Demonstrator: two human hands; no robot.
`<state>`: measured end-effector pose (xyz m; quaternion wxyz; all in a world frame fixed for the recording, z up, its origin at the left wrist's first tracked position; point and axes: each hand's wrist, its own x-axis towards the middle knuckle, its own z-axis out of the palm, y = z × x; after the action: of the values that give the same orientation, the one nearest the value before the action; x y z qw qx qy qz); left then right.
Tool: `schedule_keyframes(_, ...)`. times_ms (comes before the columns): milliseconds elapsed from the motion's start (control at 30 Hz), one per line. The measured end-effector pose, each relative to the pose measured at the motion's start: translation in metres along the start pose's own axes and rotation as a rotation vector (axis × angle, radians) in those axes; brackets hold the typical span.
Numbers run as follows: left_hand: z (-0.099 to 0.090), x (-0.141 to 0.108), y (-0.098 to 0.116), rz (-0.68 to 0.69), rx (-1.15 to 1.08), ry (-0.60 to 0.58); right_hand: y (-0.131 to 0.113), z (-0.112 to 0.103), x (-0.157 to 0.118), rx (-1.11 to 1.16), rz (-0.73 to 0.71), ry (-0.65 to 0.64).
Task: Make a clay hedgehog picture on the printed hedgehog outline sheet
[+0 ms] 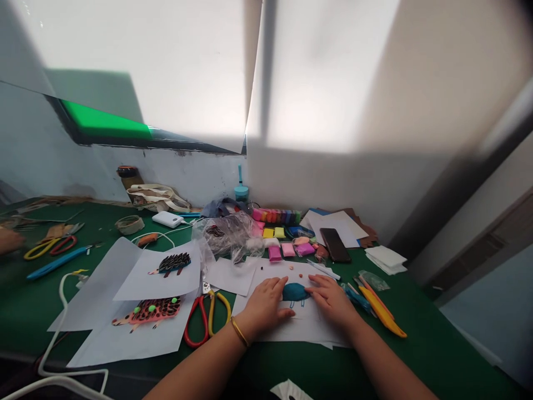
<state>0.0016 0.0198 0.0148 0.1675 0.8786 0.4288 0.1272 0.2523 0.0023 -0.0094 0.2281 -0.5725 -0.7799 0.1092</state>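
On a white sheet of paper [308,328] lies a flat, dark blue oval of modelling clay [295,291], with leg shapes drawn in blue below it. My left hand [267,306] rests at the left end of the oval, fingers stretched forward and thumb apart. From the right, my right hand [332,298] lies on the paper with its fingertips at the oval's other end. Neither hand grips anything. Tiny balls, one dark [262,268] and two orange [300,275], sit above the oval. The left fingers partly cover its edge.
Left of my hands lie pliers with red and yellow handles [196,325] and papers bearing two hedgehog figures [175,263]. Clay packets [287,249], a phone [335,245] and a yellow cutter [383,313] lie around. Another person's hand [10,240] shows at the far left.
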Motion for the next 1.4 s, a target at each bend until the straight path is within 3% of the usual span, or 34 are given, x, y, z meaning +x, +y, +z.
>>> schedule_keyframes(267,0.002,-0.002,-0.001,-0.014,-0.033,0.016,-0.014,-0.01,-0.008,-0.058,-0.002,-0.015)
schedule_keyframes(433,0.004,-0.002,-0.002,-0.005,-0.031,0.04,-0.023,-0.012,-0.01,-0.067,-0.143,-0.002)
schedule_keyframes(600,0.005,-0.002,-0.002,0.009,-0.036,0.059,-0.025,-0.01,-0.01,-0.11,-0.135,0.029)
schedule_keyframes(767,0.006,-0.003,-0.004,0.012,-0.044,0.066,-0.027,-0.009,-0.01,-0.129,-0.215,-0.034)
schedule_keyframes(1133,0.007,-0.003,-0.005,0.015,-0.045,0.062,-0.033,-0.019,-0.013,-0.115,-0.194,-0.03)
schedule_keyframes(1400,0.004,-0.003,-0.003,0.0,-0.057,0.054,-0.023,-0.018,-0.014,-0.121,-0.14,-0.022)
